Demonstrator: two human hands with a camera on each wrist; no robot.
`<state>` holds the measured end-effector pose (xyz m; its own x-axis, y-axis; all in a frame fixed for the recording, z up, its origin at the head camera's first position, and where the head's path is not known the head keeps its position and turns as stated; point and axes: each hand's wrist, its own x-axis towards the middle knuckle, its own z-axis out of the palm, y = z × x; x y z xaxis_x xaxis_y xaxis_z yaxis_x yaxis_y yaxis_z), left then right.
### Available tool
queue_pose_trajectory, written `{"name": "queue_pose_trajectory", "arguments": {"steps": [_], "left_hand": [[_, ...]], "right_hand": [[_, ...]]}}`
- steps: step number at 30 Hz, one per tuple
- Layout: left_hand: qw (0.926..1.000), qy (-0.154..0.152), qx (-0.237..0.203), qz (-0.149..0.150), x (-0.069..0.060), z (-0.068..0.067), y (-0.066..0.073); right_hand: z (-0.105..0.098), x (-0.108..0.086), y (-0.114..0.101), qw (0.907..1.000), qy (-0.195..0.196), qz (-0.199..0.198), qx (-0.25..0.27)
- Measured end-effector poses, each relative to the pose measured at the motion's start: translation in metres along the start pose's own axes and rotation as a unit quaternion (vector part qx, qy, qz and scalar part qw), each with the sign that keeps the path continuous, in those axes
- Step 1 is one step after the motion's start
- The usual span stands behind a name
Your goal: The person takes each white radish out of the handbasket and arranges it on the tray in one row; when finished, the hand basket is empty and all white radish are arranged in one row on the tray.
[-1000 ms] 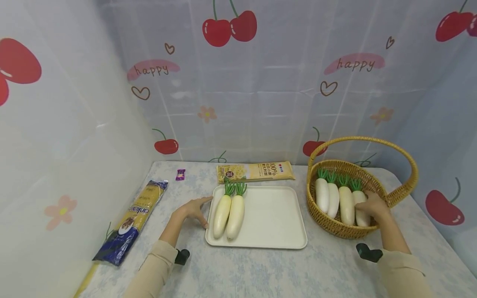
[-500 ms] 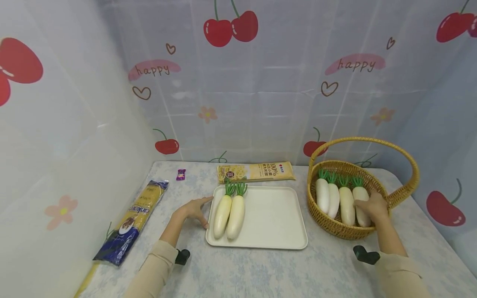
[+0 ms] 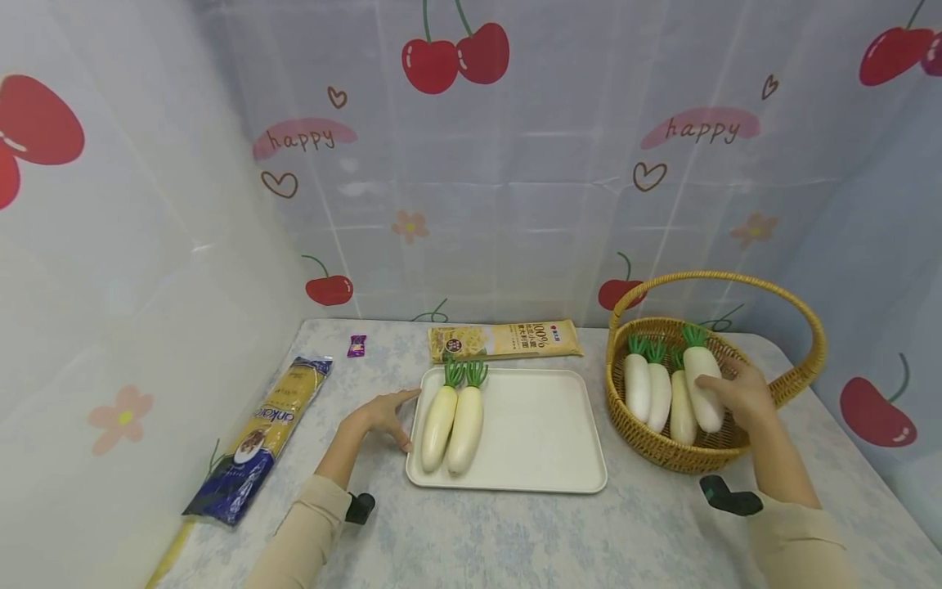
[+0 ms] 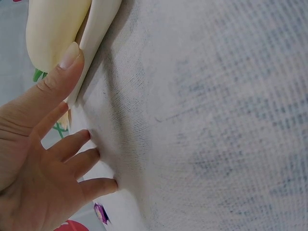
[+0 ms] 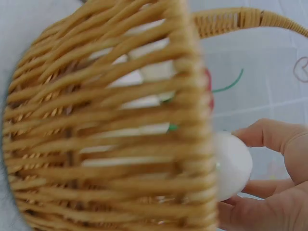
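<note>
In the head view, my right hand [image 3: 743, 394] grips a white radish [image 3: 703, 388] with green leaves, raised over the others in the wicker basket [image 3: 677, 462]. The right wrist view shows my thumb and fingers [image 5: 272, 183] around the radish's rounded end [image 5: 232, 166], beyond the basket wall [image 5: 110, 120]. Three more radishes lie in the basket. My left hand [image 3: 383, 415] rests with spread fingers at the left edge of the white tray [image 3: 537, 425]; its thumb touches the rim in the left wrist view. Two radishes [image 3: 439, 429] lie side by side on the tray's left part.
A yellow noodle pack [image 3: 508, 339] lies behind the tray. Far left is a blue and yellow pasta pack [image 3: 257, 442], with a small purple sweet [image 3: 356, 345] near the back edge. The basket's tall handle [image 3: 717, 275] arches over its opening.
My right hand has lifted the rightmost radish up from its place in the basket and shifted it slightly left, over its neighbour. My left hand has stayed at the tray.
</note>
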<state>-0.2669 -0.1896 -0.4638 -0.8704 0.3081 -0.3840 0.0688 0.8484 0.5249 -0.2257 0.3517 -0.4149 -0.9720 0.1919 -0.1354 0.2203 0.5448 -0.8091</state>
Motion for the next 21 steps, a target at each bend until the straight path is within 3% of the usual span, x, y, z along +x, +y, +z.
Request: {"name": "queue_pose_trajectory", "arguments": {"steps": [8, 21], "left_hand": [[1.0000, 0.001, -0.001, -0.002, 0.000, 0.000, -0.001], [1.0000, 0.002, -0.002, -0.002, 0.001, 0.000, -0.002]], "right_hand": [[0.001, -0.007, -0.021, 0.9981, -0.049, -0.016, 0.033], [0.018, -0.033, -0.043, 0.9867, -0.106, 0.014, 0.122]]}}
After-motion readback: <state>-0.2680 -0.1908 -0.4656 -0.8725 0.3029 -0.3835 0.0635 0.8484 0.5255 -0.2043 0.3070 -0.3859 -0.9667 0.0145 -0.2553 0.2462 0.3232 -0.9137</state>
